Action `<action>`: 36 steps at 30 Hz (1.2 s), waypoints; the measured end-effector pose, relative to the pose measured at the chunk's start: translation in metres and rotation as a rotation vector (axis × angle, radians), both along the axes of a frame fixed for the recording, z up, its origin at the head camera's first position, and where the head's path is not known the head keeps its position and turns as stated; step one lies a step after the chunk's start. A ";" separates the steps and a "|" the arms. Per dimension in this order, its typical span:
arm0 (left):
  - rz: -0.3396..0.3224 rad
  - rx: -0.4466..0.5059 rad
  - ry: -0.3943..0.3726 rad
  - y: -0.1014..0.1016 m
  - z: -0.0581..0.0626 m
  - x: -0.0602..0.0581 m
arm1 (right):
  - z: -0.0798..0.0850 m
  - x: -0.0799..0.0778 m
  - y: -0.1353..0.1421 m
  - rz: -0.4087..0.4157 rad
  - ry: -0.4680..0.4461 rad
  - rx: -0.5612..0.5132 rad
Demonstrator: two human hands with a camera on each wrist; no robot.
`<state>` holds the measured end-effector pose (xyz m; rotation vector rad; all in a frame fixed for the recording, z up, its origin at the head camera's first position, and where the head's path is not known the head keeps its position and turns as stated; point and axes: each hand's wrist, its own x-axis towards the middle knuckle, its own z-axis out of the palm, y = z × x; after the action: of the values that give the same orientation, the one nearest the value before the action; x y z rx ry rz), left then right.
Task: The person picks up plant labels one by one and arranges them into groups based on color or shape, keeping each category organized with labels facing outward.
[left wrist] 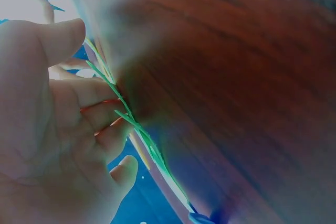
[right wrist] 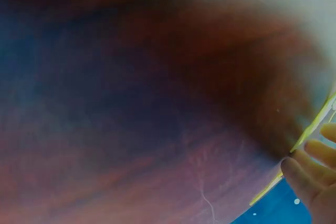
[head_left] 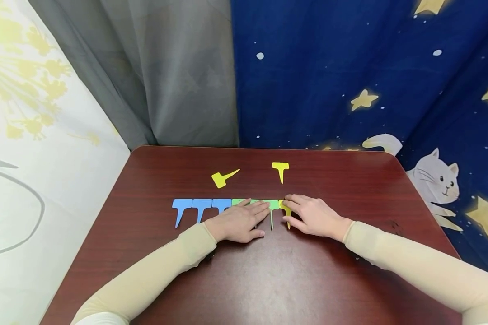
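Note:
In the head view, T-shaped plastic plant labels form a side-by-side row on the table. Three blue labels (head_left: 202, 204) make up its left end, followed by green labels (head_left: 273, 205) partly hidden under my left hand (head_left: 237, 222). That hand lies palm down, its straight fingers pressing on the green ones. At the right end is a yellow label (head_left: 288, 212), its head against the last green one. My right hand (head_left: 315, 215) rests fingers and thumb on this yellow label, thumb over its stem. The left wrist view shows green stems (left wrist: 152, 148) edge-on beneath the left fingers.
Beyond the row lie two more yellow labels: one tilted (head_left: 219, 179) on the left, one pointing toward me (head_left: 280, 166) on the right. The dark red-brown table (head_left: 268, 280) has rounded far corners, with a grey curtain (head_left: 187, 72) and a blue star-patterned one (head_left: 309, 81) behind.

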<state>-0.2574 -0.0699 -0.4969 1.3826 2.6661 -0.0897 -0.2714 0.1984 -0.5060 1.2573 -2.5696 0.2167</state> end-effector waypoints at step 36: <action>-0.034 0.025 -0.006 0.006 0.006 0.004 | 0.005 -0.051 0.006 -0.062 -0.030 0.037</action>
<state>-0.2531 -0.0640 -0.4910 1.4340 2.6480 -0.0567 -0.3226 0.2043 -0.5008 1.1936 -2.6452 0.1773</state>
